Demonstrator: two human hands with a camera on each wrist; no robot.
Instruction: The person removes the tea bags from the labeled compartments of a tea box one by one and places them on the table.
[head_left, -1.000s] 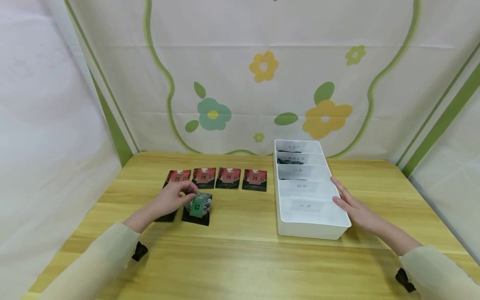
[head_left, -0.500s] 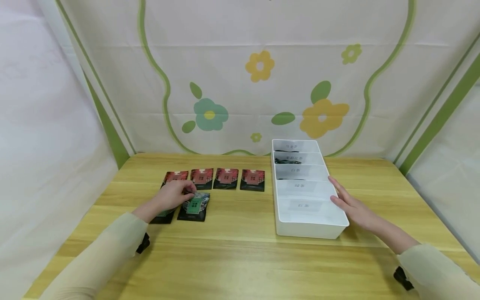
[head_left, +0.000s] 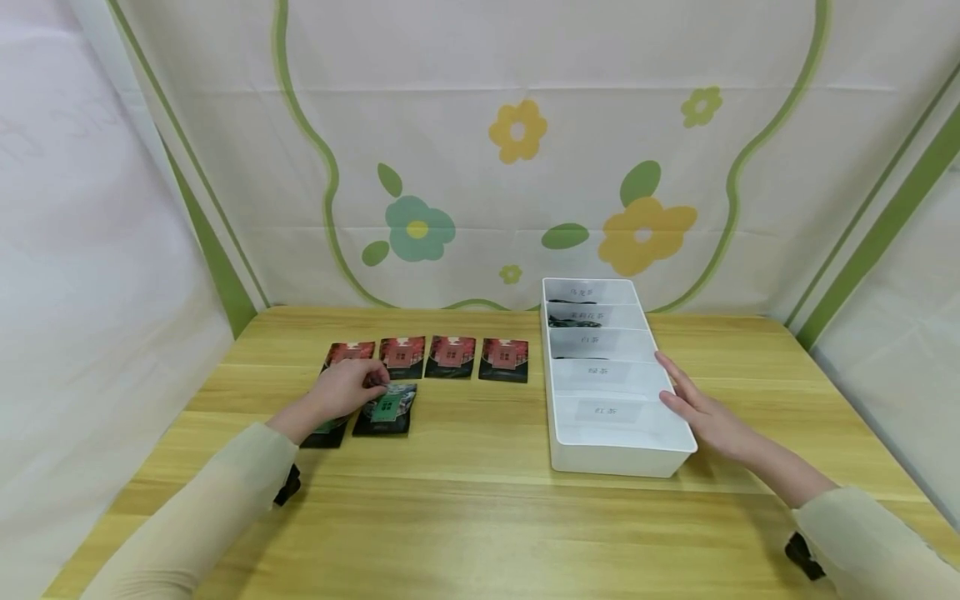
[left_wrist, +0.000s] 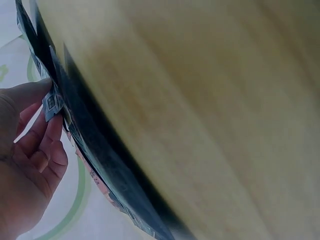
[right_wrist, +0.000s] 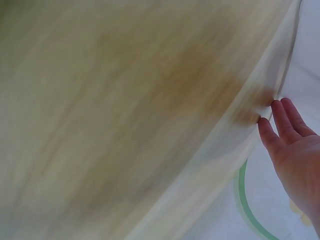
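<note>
My left hand [head_left: 341, 392] pinches the top edge of a dark tea packet with a green label [head_left: 385, 412] at the table's left. In the left wrist view the thumb and fingers [left_wrist: 37, 92] grip its corner. A second green-and-black packet [head_left: 322, 437] lies partly hidden under that hand. My right hand [head_left: 708, 419] touches the right side of a white divided box [head_left: 622, 461], its fingers nearly straight. The right wrist view shows those fingertips [right_wrist: 265, 125] against the box wall.
Several red-and-black tea packets [head_left: 451, 357] lie in a row behind the left hand. The box has labelled compartments; dark packets [head_left: 573, 322] show in the far ones. A white flowered cloth [head_left: 480, 167] hangs behind the wooden table [head_left: 465, 525].
The pinched green packet has come down from a tilted, bent pose to lying flatter, slightly left and nearer the red row. The right hand has stayed at the box.
</note>
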